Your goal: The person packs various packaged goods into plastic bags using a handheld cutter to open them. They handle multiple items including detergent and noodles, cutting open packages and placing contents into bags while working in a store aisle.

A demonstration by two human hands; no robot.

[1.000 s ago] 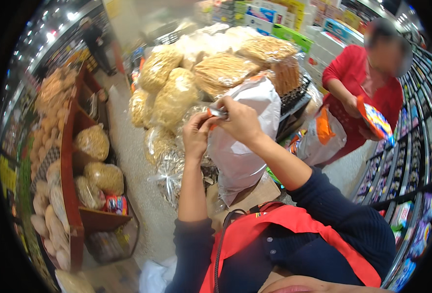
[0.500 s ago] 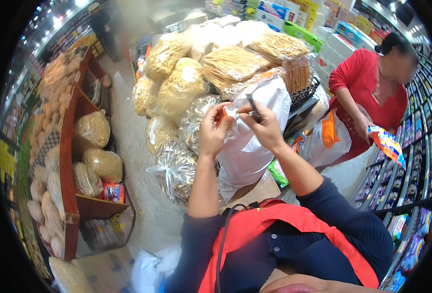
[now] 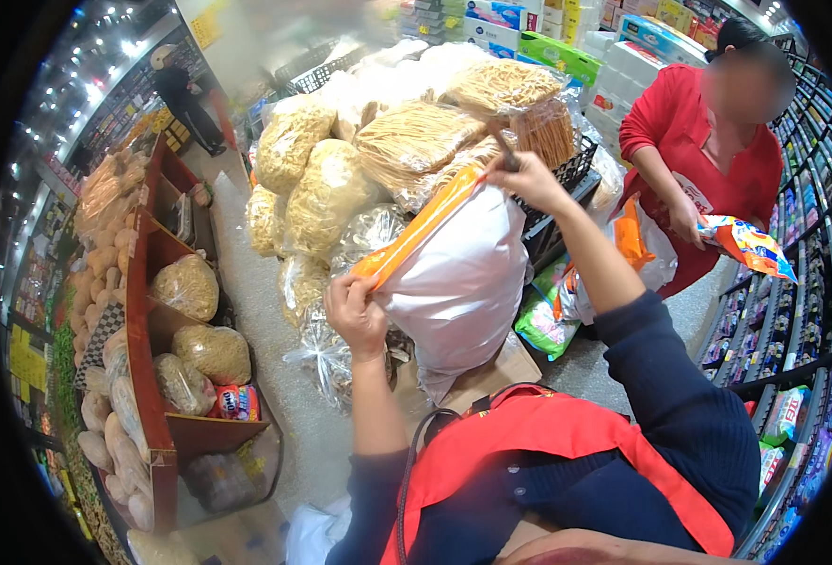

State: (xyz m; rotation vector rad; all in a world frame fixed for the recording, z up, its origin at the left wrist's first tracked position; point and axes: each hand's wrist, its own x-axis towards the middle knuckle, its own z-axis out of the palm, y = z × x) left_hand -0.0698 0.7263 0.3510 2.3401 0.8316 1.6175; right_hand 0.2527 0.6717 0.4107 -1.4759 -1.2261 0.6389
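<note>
- Head view: a bulging white sack (image 3: 458, 273) stands before the person, beside a heap of clear bags of dried food (image 3: 327, 193).
- Left hand (image 3: 357, 313): pinching the left end of the sack's orange top band (image 3: 418, 232).
- Right hand (image 3: 529, 181): grasping a dark, slim object (image 3: 507, 153) (its kind is unclear) at the band's other end.
- Over to the right, a person in red (image 3: 670, 122) holds a colourful packet (image 3: 747, 247).
</note>
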